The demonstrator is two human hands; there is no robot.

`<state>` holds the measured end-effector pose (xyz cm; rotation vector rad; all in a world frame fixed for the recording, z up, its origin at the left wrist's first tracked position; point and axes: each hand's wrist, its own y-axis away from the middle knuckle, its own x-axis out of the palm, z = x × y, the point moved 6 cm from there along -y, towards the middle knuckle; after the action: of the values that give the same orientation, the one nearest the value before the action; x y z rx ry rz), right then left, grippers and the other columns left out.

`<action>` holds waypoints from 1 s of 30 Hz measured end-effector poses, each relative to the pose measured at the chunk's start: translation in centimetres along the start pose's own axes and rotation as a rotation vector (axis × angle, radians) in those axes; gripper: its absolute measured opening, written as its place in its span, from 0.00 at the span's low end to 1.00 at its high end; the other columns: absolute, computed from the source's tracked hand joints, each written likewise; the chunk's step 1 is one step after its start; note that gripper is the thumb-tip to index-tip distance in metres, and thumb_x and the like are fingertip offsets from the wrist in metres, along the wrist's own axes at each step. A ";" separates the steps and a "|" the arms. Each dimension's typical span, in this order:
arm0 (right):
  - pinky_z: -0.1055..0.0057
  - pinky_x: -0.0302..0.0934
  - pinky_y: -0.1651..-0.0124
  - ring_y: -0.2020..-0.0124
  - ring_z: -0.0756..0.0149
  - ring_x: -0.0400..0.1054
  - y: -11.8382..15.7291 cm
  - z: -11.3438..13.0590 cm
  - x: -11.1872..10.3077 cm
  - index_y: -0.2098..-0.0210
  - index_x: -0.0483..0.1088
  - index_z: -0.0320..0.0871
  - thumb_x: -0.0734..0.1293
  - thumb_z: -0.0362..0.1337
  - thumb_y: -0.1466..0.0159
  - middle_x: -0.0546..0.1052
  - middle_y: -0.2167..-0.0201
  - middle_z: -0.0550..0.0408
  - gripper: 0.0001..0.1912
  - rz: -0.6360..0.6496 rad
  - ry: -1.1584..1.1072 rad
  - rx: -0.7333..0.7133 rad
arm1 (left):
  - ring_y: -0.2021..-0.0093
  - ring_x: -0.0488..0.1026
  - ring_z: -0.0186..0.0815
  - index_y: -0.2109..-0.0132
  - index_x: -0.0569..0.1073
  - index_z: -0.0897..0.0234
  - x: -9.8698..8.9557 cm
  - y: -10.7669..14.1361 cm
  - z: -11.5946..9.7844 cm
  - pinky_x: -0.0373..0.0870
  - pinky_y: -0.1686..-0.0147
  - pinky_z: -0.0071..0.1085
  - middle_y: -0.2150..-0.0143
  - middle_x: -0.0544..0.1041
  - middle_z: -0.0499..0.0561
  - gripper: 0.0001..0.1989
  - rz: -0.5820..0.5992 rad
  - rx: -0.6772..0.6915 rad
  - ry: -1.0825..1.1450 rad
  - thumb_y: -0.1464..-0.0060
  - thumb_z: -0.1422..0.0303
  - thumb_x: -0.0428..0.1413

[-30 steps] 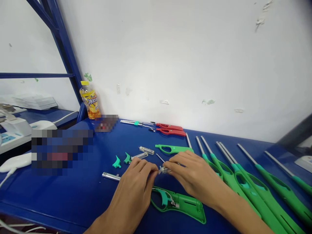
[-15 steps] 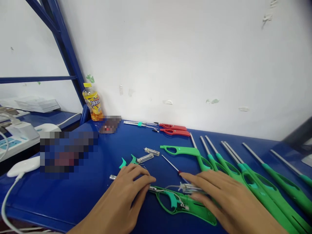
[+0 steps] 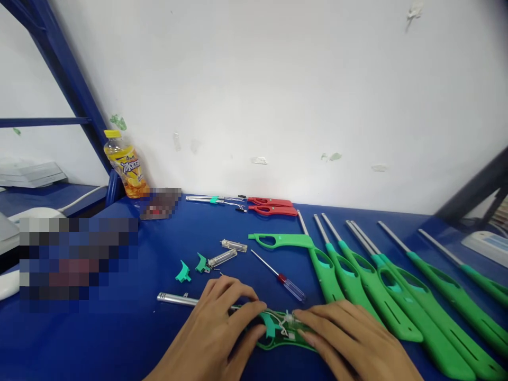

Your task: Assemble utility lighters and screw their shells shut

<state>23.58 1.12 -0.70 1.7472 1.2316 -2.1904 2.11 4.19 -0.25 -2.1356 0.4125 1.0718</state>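
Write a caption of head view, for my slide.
Left hand and right hand at an open green casing, screwdriver beyond.

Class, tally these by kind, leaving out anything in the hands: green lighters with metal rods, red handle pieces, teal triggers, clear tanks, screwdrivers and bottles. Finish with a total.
Green lighters: 7
Red handle pieces: 2
Teal triggers: 2
Clear tanks: 2
Screwdriver: 1
Bottle: 1
Total: 15

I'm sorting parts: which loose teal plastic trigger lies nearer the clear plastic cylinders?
The right-hand trigger, beside one cylinder; the other trigger lies farther left.
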 end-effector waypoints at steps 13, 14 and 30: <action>0.72 0.75 0.56 0.60 0.67 0.80 0.3 0.1 -0.6 0.41 0.76 0.53 0.64 0.33 0.24 0.84 0.55 0.59 0.16 -0.034 -0.071 0.005 | 0.51 0.72 0.41 0.45 0.74 0.55 0.5 0.2 -0.1 0.71 0.50 0.38 0.50 0.77 0.49 0.12 0.028 0.016 0.000 0.28 0.76 0.53; 0.71 0.75 0.56 0.59 0.67 0.80 0.3 0.2 -0.6 0.40 0.76 0.53 0.63 0.33 0.24 0.84 0.55 0.59 0.17 -0.028 -0.069 0.008 | 0.51 0.72 0.41 0.44 0.74 0.56 0.6 0.2 -0.1 0.71 0.50 0.38 0.50 0.77 0.50 0.12 0.040 0.011 -0.007 0.28 0.76 0.52; 0.71 0.75 0.56 0.56 0.63 0.79 0.7 -0.1 -0.3 0.37 0.74 0.52 0.63 0.27 0.28 0.83 0.51 0.56 0.24 0.035 -0.033 -0.016 | 0.55 0.71 0.38 0.43 0.75 0.56 0.6 0.7 -0.3 0.69 0.52 0.37 0.51 0.77 0.50 0.17 0.039 0.068 -0.052 0.28 0.79 0.49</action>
<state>24.16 0.60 -0.78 1.7059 1.1986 -2.1745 2.25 3.53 -0.92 -2.0429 0.4609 1.1174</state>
